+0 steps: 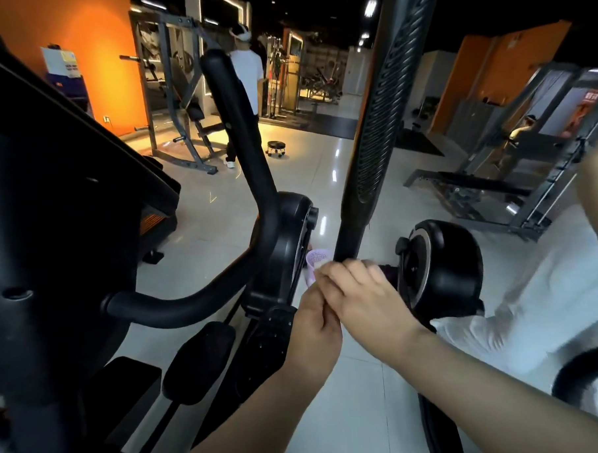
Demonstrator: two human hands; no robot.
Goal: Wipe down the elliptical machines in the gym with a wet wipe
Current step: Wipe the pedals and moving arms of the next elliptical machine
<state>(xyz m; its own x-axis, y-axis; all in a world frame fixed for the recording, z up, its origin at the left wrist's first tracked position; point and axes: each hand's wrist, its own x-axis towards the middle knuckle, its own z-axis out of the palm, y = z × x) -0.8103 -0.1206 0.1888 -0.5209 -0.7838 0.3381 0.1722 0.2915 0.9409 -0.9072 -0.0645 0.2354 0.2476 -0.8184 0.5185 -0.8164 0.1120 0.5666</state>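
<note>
My left hand (313, 320) and my right hand (365, 293) meet at the foot of a black ribbed elliptical arm (377, 120). Their curled fingertips pinch a small white piece, seemingly the wet wipe (319, 268), which is mostly hidden. Just behind the fingers sits a lilac mesh-patterned object (315, 258). To the left rises a second black handle (238, 126) of the elliptical, with its dark console body (50, 220) and pedals (200, 360) below. A round black housing (441, 271) stands right of my hands.
A person in a white shirt (248, 74) stands by a grey weight rack (175, 94) at the back. A small wheeled stool (275, 148) sits on the glossy tile floor. A bench and frame (494, 187) fill the right; white fabric (534, 318) lies near my right arm.
</note>
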